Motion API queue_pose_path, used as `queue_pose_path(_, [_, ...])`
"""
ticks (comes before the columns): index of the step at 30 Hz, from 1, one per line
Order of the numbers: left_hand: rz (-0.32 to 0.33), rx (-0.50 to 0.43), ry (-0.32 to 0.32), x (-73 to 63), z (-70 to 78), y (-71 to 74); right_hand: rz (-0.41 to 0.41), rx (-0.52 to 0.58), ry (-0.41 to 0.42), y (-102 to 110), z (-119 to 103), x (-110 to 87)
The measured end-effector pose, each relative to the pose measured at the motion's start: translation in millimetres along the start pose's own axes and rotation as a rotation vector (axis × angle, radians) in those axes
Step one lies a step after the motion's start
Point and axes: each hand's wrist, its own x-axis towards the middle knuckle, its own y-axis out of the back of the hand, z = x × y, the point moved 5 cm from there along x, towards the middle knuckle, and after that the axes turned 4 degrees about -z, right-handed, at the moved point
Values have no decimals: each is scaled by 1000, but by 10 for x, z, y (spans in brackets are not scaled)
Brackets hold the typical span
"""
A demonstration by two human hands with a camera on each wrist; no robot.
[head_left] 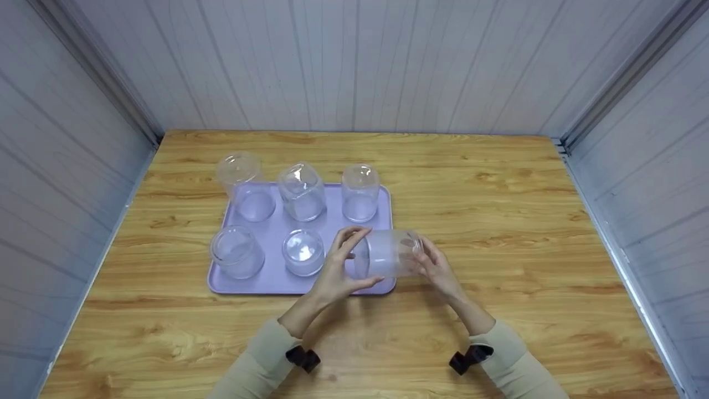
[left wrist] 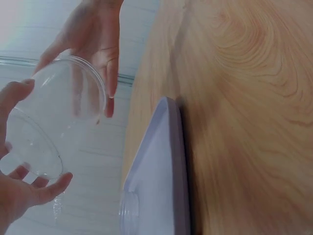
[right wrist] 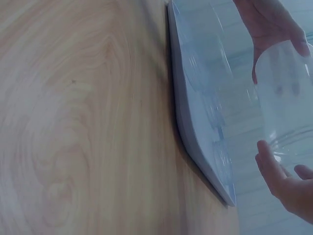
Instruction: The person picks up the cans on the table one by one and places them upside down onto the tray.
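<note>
A clear jar (head_left: 390,254) is held on its side above the right end of a lilac tray (head_left: 271,284). My left hand (head_left: 338,269) grips its base end, thumb and fingers spread around the edge. At the other end, my right hand (head_left: 435,269) holds the jar by its ringed mouth. In the left wrist view the right hand (left wrist: 95,44) is at the rim, with the left hand (left wrist: 24,196) around the base. The right wrist view shows the jar (right wrist: 286,98) between both hands, raised over the tray.
Several more clear jars stand on the tray in two rows, including a front left jar (head_left: 238,255), a front middle jar (head_left: 303,252) and a back right jar (head_left: 360,194). The wooden table (head_left: 498,221) is enclosed by pale panel walls (head_left: 354,66).
</note>
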Motion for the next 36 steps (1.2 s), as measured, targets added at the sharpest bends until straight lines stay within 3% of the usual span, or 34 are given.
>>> queue_pose_path(8, [-2,262,9,-7,66,61,40,-79,-4,74,49,43])
queue_pose_path(14, [-91,428,47,45,118,79,89,-205,10,135,74,57])
queue_pose_path(20, [-224,533,112,126,133,76,95,-454,87,184,34,42])
queue_pose_path(29, [-381,657,148,301,116,22,61,-980,102,215,-30,36])
queue_pose_path(36, [-469,723,158,407,101,-26,32,-1216,68,250,-72,49])
